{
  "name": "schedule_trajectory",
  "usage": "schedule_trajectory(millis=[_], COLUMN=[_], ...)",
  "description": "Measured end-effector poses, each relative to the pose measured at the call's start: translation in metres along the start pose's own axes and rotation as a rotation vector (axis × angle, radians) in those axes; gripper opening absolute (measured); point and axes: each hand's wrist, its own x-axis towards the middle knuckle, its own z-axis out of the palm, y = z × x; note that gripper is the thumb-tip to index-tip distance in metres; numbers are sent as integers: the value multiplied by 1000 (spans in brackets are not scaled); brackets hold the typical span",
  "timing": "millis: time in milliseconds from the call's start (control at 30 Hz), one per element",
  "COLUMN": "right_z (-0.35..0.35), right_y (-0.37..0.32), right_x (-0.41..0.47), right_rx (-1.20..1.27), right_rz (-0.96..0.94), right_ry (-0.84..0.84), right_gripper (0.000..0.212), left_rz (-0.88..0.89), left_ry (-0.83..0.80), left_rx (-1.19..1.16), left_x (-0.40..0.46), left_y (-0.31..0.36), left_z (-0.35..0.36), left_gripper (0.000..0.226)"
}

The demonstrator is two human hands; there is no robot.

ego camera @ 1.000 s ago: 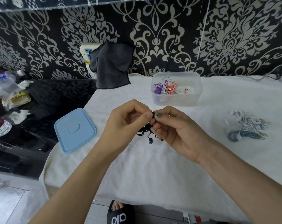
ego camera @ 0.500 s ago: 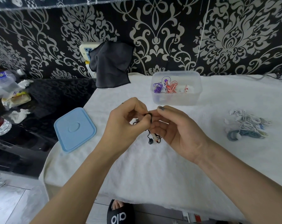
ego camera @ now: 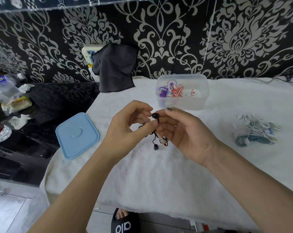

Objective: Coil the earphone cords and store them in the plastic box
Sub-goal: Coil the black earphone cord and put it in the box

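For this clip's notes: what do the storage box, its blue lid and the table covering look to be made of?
The box looks like frosted translucent plastic: the coiled cords inside show hazily through its wall. The lid seems opaque light-blue plastic, smooth with a slight sheen and a moulded oval in the middle. The covering looks like white fleece or plush cloth, judging by its fuzzy, matte nap; the exact fibre cannot be told.

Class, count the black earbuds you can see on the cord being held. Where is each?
2. One black earbud sits between the fingertips of both hands; the other black earbud dangles below, near the white cloth. No others show.
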Motion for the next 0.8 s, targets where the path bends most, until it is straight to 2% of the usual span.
schedule_trajectory(millis=[100, 167, 233, 300, 367, 467, 633, 800], right_z=[-7, -15, -24, -35, -43, -49, -51, -54], right_y=[-5, -5, -3, 3, 10, 19, 25, 29], right_x=[3, 7, 10, 11, 11, 12, 15, 15], right_rx=[-29, -140, -360, -683, -945, -1163, -1511, -1592], right_rz=[-18, -46, -74, -79, -60, -29, -153, -189], right_ry=[47, 102, 181, 255, 259, 218, 180, 217], right_gripper=[17, 11, 9, 21, 32, 41, 46, 51], left_rz=[-117, -216, -244, -204, -182, -221, -275, -329], left_ry=[-45, -121, -224, -303, -321, -314, -264, -196], left_rx=[54, 133, 317, 519, 616, 656, 607, 499], left_x=[1, 2, 1, 0, 0, 3, 9, 12], left_y=[-9, -19, -29, -39, -45, -48, -49, -51], left_z=[-5, -6, -3, 4, 13, 24, 30, 31], left_gripper=[34, 44, 50, 55, 52, 37, 7, 18])
